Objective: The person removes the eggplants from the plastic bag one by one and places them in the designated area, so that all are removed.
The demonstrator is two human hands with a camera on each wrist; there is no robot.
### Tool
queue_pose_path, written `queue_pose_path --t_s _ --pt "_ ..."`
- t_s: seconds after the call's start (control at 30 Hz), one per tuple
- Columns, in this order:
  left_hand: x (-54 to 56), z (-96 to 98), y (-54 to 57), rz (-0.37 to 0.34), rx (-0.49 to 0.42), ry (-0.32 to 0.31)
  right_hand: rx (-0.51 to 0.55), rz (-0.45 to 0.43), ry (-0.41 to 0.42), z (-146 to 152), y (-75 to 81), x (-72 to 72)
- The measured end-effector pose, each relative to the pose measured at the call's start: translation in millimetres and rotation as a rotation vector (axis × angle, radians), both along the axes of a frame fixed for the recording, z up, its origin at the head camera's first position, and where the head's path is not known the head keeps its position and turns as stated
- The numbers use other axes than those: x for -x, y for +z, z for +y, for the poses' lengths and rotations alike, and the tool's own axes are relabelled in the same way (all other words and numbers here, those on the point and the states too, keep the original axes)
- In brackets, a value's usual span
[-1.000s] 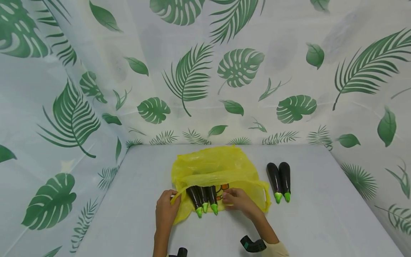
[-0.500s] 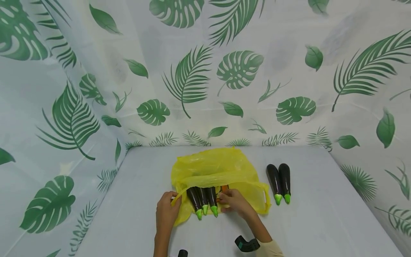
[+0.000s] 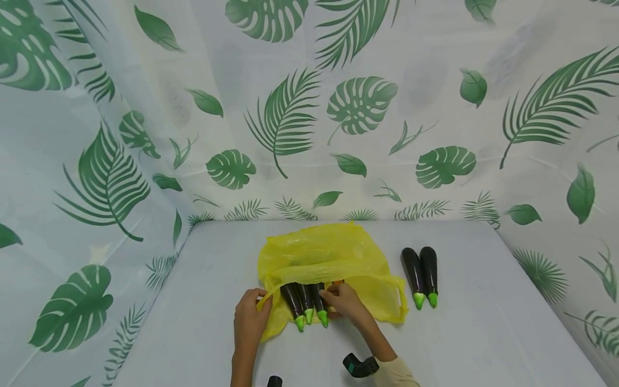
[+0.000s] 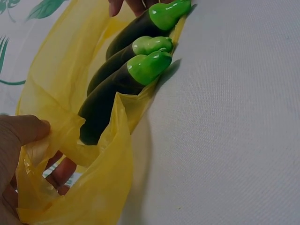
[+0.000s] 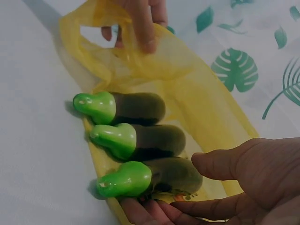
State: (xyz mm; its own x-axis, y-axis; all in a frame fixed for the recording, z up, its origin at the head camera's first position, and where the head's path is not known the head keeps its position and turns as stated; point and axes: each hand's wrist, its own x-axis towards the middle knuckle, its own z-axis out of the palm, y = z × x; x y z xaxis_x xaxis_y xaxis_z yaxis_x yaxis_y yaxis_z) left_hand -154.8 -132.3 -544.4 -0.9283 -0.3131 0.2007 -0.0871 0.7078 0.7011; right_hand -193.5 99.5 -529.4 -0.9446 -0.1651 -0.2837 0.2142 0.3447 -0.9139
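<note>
Three glossy dark eggplants with green caps lie side by side in the mouth of a yellow plastic bag (image 3: pixel 319 244), caps outward. My left hand (image 3: pixel 251 314) grips the bag's left handle, thumb and fingers around the thin plastic (image 4: pixel 70 126). At the rightmost eggplant (image 3: pixel 320 303), my right hand (image 3: pixel 347 303) has its thumb over the dark body and its fingers along the far side (image 5: pixel 154 211). The middle eggplant (image 5: pixel 157 140) and the left eggplant (image 5: pixel 138 108) lie close beside it. Their rear ends are hidden under the bag's upper layer in the head view.
Two more eggplants (image 3: pixel 419 277) lie together on the white table (image 3: pixel 483 322), right of the bag. An orange print (image 3: pixel 338 282) shows inside the bag. Leaf-patterned cloth (image 3: pixel 309 134) hangs behind and at the sides.
My right hand has moved left from the bag's printed area to the rightmost eggplant. The left hand keeps its hold on the handle, and the eggplants lie as before.
</note>
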Motion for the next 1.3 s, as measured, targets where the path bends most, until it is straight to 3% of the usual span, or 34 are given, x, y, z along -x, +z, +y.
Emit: queue_pose_path --t_s 0.27,0.83,1.3 --pt "0.9 -0.7 -0.3 0.018 0.010 -0.002 -0.133 0.116 0.017 -7.9 -0.4 3.0" --pt "1.2 -0.2 -2.9 0.012 0.003 -0.004 -0.204 0.245 0.043 -16.3 -11.5 4.9" --pt "-0.2 1.9 -0.6 0.007 -0.001 -0.016 -0.235 0.309 -0.008 -18.7 -14.1 2.8"
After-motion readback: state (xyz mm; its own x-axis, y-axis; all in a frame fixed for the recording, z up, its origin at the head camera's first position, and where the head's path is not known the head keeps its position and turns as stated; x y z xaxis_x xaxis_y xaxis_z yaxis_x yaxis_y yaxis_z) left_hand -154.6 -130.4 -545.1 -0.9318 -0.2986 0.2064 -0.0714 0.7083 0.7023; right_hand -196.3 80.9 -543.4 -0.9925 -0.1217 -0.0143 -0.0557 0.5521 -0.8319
